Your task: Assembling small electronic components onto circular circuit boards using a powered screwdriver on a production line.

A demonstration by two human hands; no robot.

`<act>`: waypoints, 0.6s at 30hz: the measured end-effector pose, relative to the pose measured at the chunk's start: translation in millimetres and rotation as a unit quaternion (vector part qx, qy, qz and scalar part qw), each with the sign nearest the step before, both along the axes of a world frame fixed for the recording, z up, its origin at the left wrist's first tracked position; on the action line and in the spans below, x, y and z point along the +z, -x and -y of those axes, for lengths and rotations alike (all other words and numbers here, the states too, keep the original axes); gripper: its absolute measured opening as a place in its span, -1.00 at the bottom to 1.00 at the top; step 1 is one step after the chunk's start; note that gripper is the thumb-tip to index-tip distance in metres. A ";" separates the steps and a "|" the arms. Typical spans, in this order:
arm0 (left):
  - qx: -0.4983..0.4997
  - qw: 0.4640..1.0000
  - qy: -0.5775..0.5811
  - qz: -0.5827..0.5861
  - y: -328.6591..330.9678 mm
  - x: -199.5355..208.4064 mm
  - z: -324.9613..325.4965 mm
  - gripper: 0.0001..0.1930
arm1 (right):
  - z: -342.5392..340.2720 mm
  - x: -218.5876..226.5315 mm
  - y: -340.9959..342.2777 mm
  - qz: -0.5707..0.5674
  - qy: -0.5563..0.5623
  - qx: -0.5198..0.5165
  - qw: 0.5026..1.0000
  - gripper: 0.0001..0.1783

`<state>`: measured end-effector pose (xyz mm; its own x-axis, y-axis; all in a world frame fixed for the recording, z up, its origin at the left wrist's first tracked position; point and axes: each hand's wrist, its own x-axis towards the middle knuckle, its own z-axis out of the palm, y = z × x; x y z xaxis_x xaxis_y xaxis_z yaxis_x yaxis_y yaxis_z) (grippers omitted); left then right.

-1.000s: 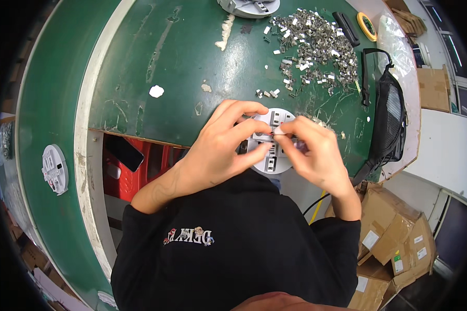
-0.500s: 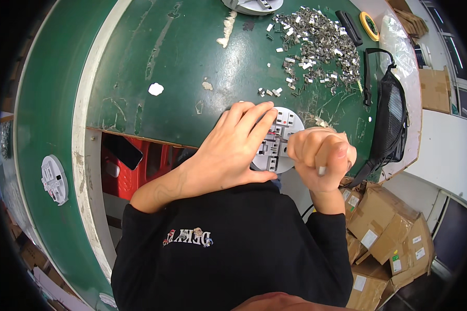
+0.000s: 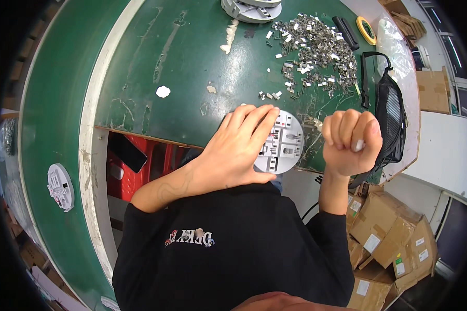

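Note:
A round light-grey plastic housing (image 3: 280,147) with several slots and small raised fittings lies at the near edge of the green table. My left hand (image 3: 238,142) grips its left side, fingers over the far rim and thumb along the near rim, hiding that part. My right hand (image 3: 352,142) is raised to the right, apart from the housing, with its fingers curled closed. Whether anything is inside that fist is hidden. Beyond the housing, a few loose metal clips (image 3: 270,96) lie near a large heap of small metal clips (image 3: 316,52).
More round housings (image 3: 251,11) are stacked at the far edge. Yellow tape (image 3: 366,30), a black bar-shaped object (image 3: 346,32) and a black mesh bag (image 3: 390,111) lie right. Another housing (image 3: 60,187) sits on the green left strip. A phone (image 3: 127,152) rests on a red stool (image 3: 120,181).
My right hand has lifted away from the housing and moved right, still closed, uncovering the housing's right side. My left hand keeps its hold. The view has shifted slightly.

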<state>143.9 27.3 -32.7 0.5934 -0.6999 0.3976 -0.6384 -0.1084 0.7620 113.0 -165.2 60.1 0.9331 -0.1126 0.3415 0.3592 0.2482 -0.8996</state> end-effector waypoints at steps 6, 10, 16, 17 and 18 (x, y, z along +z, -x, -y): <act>0.086 0.996 -0.007 -0.001 -31.9 33.1 -50.5 0.11 | 36.9 3.0 -14.1 -0.099 0.323 -0.126 0.933 -0.86; 0.437 0.897 -0.049 -0.050 -92.4 35.9 -100.0 0.04 | 58.5 -3.2 -23.9 -0.172 0.538 -0.147 0.812 -0.94; 0.622 0.720 -0.304 -0.055 -197.2 24.6 -167.4 -0.01 | 63.5 -10.5 -28.5 -0.150 0.609 -0.061 0.777 -0.80; 0.604 0.698 -0.383 -0.025 -208.4 15.7 -159.2 0.00 | 61.4 -11.1 -29.3 -0.152 0.615 -0.049 0.772 -0.80; 0.581 0.672 -0.458 0.005 -221.2 11.3 -149.6 0.02 | 60.8 -12.3 -32.0 -0.156 0.621 -0.039 0.767 -0.81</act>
<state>365.1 176.9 -21.3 0.9517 0.2809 0.1238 0.2791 -0.9597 0.0317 145.0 -226.0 47.7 0.9982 0.0596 -0.0089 0.0484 -0.8813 -0.4701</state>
